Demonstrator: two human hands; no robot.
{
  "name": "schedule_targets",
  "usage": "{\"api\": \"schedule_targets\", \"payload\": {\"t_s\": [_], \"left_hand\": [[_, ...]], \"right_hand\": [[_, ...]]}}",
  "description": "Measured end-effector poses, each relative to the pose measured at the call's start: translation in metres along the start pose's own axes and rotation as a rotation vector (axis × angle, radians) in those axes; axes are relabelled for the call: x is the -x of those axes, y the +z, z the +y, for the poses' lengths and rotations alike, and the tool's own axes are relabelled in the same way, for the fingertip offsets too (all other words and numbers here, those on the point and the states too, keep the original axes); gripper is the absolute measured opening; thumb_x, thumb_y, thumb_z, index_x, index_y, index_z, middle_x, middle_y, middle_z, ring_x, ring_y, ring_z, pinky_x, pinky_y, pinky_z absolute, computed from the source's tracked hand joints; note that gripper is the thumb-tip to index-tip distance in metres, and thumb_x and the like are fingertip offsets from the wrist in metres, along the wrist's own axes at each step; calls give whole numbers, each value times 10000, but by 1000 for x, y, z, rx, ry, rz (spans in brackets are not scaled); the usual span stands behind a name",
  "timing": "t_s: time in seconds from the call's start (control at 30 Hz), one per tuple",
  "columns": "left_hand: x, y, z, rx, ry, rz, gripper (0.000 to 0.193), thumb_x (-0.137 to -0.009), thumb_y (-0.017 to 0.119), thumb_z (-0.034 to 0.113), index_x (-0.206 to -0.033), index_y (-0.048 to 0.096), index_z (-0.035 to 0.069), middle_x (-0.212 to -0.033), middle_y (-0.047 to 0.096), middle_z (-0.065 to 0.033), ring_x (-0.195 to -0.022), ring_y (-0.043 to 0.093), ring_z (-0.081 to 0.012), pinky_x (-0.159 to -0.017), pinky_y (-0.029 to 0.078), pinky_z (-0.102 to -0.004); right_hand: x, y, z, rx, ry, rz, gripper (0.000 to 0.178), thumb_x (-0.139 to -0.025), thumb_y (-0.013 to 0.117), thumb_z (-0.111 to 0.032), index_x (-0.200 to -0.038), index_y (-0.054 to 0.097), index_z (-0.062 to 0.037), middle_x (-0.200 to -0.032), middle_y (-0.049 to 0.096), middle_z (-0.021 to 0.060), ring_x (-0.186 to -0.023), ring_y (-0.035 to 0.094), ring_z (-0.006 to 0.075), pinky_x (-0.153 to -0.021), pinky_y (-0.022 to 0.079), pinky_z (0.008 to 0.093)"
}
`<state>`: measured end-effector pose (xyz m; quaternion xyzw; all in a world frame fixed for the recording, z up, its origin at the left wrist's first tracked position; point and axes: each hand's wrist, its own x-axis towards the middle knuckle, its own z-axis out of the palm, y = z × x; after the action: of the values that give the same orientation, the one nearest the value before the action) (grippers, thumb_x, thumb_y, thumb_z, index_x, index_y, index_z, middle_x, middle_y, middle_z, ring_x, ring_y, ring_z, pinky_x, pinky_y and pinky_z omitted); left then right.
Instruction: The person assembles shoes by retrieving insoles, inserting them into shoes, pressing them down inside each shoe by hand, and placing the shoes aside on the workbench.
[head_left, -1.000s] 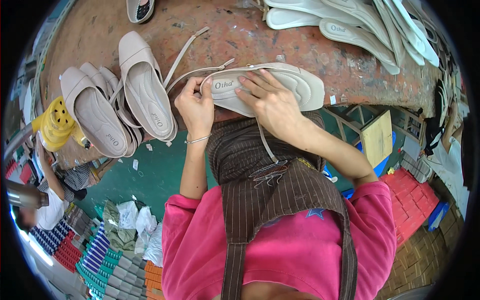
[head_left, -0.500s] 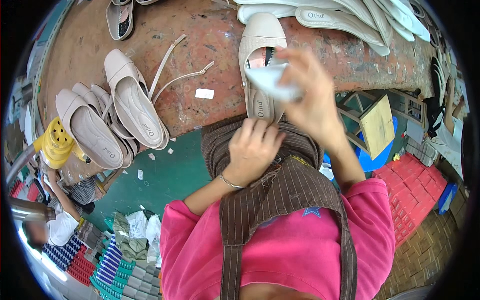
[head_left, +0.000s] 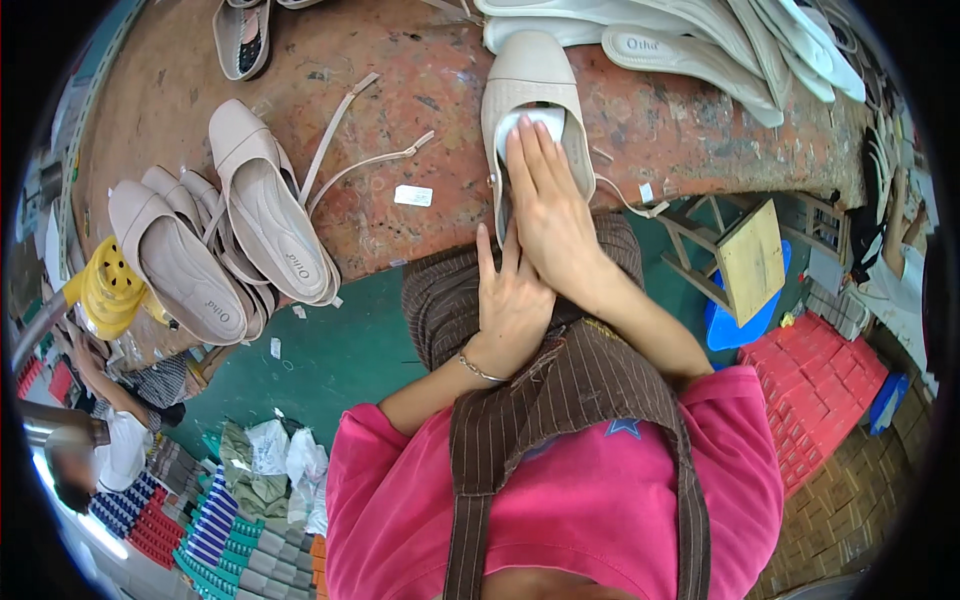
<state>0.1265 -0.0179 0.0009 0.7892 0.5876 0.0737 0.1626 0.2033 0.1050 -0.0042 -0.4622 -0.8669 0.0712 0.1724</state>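
Note:
A beige closed-toe shoe [head_left: 533, 65] lies at the table's front edge, toe pointing away from me. My right hand [head_left: 553, 205] reaches into it with straight fingers laid flat and close together. They press on the insole [head_left: 514, 128], whose whitish front part shows around my fingertips. My left hand [head_left: 515, 308] is at the heel end with fingers stretched and parted, its fingertips against or beside the shoe's back; their exact contact is partly hidden by my right hand. A thin beige strap [head_left: 630, 205] hangs out to the right of the shoe.
More beige shoes [head_left: 178, 262] stand at the left, one with loose straps. Insoles [head_left: 690, 70] are piled at the back right. A small white label [head_left: 413, 195] lies on the worn table [head_left: 400, 110]. A yellow clog [head_left: 105, 285], a wooden stool [head_left: 752, 262] and red crates [head_left: 815, 395] are around.
My right hand has lowered the pale insole from above the shoe and now lies flat inside on it. My left hand's fingers have straightened at the heel. The strap has come into view.

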Motion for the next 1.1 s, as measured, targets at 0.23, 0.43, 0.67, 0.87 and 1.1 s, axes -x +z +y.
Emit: {"api": "schedule_targets", "payload": {"t_s": [0.23,0.43,0.67,0.87,1.1], "left_hand": [[0,2,-2,84,-42,55,460,-846,569,216,-1218,625,-48,-1376,530,-211,-1406,355,-372,-1164,216,-593],[-2,0,-4,76,-14,-21,417,-859,549,186,-1185,640,-59,-1278,584,-230,-1364,405,-375,-1138,271,-567],[-4,1,-9,112,-11,11,623,-844,667,223,-1373,482,-50,-1421,480,-219,-1369,397,-382,-1077,337,-525],[-16,-9,-6,91,-33,74,585,-829,700,281,-1309,552,-19,-1428,461,-203,-1386,368,-359,-1126,266,-561],[-62,-45,-23,435,-70,345,183,-679,722,94,-724,552,44,-1139,580,-129,-1058,565,-280,-862,442,-406]], "right_hand": [[-25,-8,0,-168,198,-306,526,-809,518,-4,-1309,432,136,-1341,454,339,-1287,408,496,-1091,358,496],[-17,-22,-9,-128,130,-333,572,-832,525,-73,-1341,407,158,-1400,413,351,-1313,435,460,-1130,310,525],[-46,3,8,40,165,-248,314,-787,569,-71,-1049,556,102,-1145,574,311,-1140,542,423,-1010,421,473],[-29,-25,15,-7,-124,-203,415,-724,594,-2,-1127,572,97,-1250,540,306,-1094,601,385,-902,509,470],[-18,-71,151,121,261,233,449,-803,626,-9,-1250,589,-44,-1309,559,210,-1202,532,393,-1008,446,442]]}}
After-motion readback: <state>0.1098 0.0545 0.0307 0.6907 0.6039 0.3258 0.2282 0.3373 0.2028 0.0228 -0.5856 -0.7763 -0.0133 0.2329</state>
